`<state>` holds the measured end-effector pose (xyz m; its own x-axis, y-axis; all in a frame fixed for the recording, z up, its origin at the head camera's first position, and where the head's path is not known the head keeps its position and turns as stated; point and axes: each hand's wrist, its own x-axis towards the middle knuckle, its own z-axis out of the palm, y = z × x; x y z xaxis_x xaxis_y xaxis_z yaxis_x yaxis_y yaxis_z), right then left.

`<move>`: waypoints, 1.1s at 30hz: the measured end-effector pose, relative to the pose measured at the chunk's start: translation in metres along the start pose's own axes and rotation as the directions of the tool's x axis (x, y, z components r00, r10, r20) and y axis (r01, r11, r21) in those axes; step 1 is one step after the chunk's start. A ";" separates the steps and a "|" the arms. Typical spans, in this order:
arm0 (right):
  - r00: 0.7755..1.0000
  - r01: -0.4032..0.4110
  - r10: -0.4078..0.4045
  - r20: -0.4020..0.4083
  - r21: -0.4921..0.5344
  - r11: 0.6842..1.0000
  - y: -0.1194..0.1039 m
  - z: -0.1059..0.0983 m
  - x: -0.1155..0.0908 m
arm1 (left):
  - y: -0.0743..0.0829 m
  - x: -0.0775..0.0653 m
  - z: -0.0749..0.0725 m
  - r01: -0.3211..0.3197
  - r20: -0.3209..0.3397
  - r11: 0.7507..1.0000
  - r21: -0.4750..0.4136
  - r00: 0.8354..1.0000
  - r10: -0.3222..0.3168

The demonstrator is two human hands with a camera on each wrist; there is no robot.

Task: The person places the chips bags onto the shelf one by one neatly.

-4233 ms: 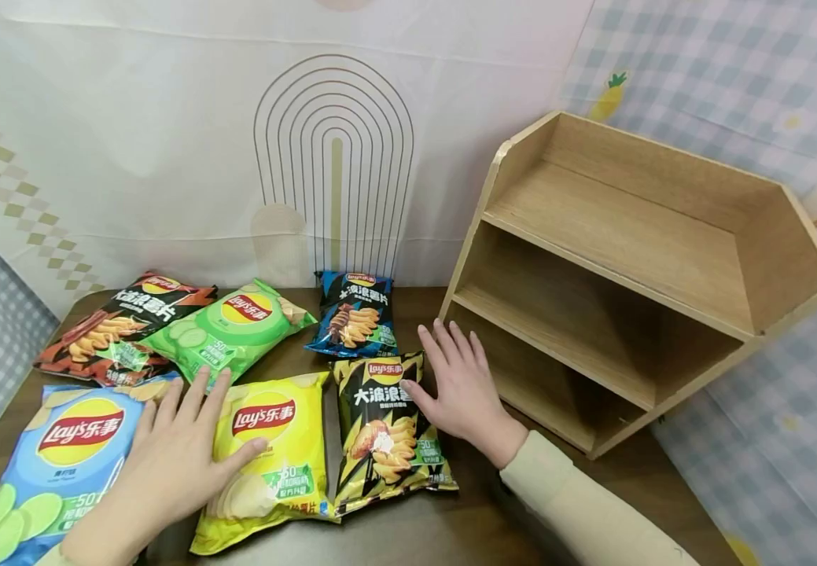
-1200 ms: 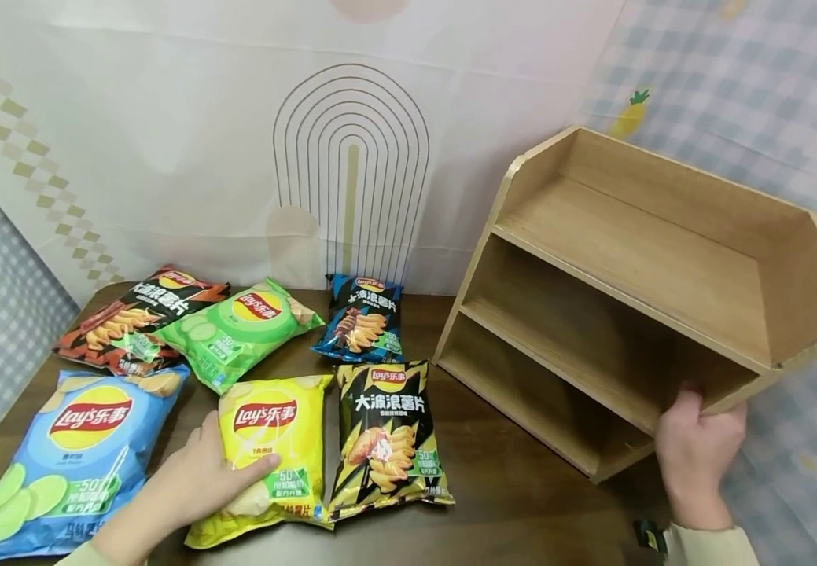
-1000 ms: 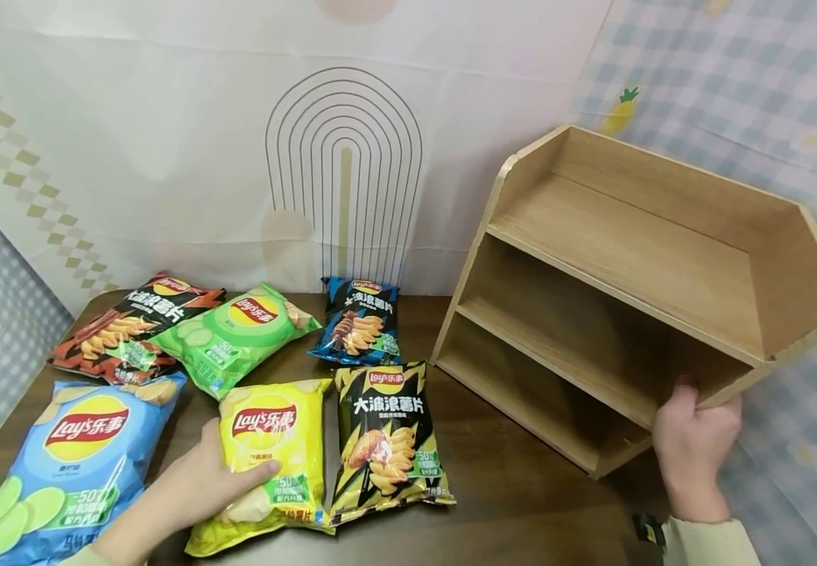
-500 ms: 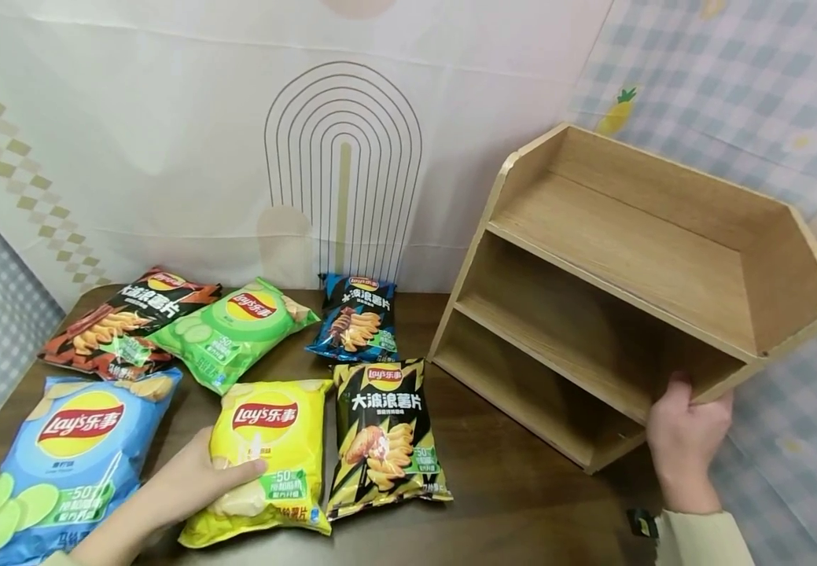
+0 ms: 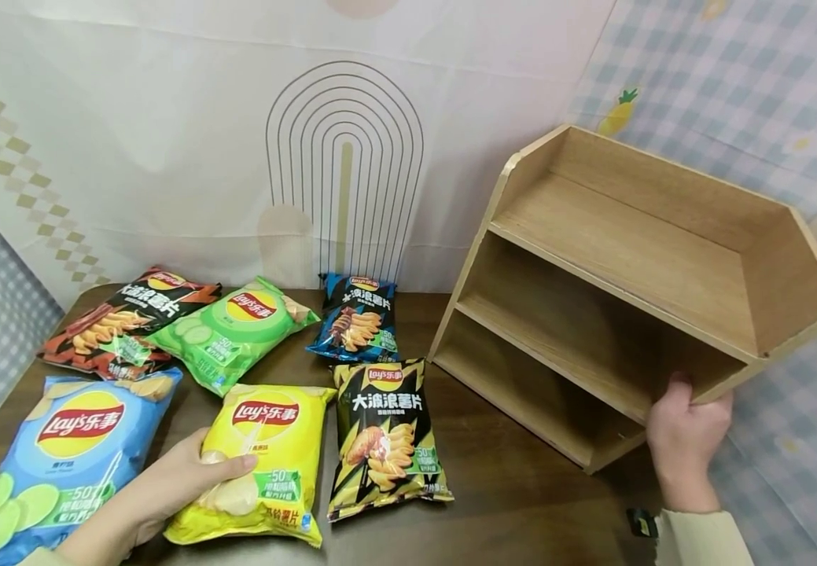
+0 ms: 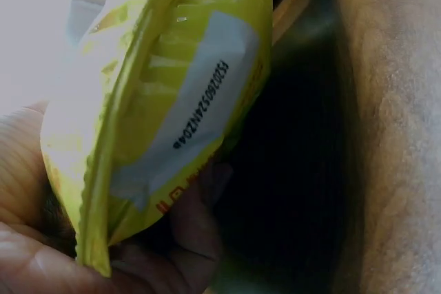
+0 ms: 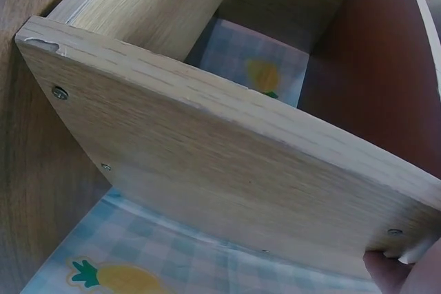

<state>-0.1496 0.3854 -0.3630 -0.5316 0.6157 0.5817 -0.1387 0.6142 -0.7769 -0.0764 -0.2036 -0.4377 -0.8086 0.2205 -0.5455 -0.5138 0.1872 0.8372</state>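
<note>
My left hand [image 5: 180, 479] grips the left side of a yellow bag of potato chips [image 5: 274, 452], thumb across its front. In the left wrist view the bag's sealed end [image 6: 172, 108] shows between thumb and fingers. My right hand [image 5: 687, 432] holds the right side panel of a wooden shelf [image 5: 634, 236], thumb on the inner side. The right wrist view shows that panel [image 7: 207, 163] from outside, with fingertips at the lower right corner. A black-and-gold chip bag [image 5: 385, 440] lies right of the yellow one, and a light blue chip bag [image 5: 79, 464] lies left.
Behind lie a red-and-black chip bag [image 5: 132, 322], a green chip bag [image 5: 234, 330] and a small blue-and-black one [image 5: 355, 314]. A patterned cloth wall [image 5: 189, 141] closes off the back. A small black object [image 5: 642, 523] sits by the right sleeve on the dark table [image 5: 507, 503].
Both hands were spread over the bags; since then the right moved to the shelf's side and the left took hold of the yellow bag. Lately that bag has tilted and shifted slightly left.
</note>
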 end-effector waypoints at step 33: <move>1.000 -0.003 0.003 0.011 -0.018 1.000 -0.003 -0.002 -0.002 | 0.061 -0.005 0.061 -0.351 -0.130 0.918 0.184 0.917 0.376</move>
<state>-0.1467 0.3834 -0.3611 -0.5413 0.6122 0.5764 -0.1224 0.6209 -0.7743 -0.0864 -0.1353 -0.3857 -0.9723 0.1485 -0.1804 -0.1356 0.2702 0.9532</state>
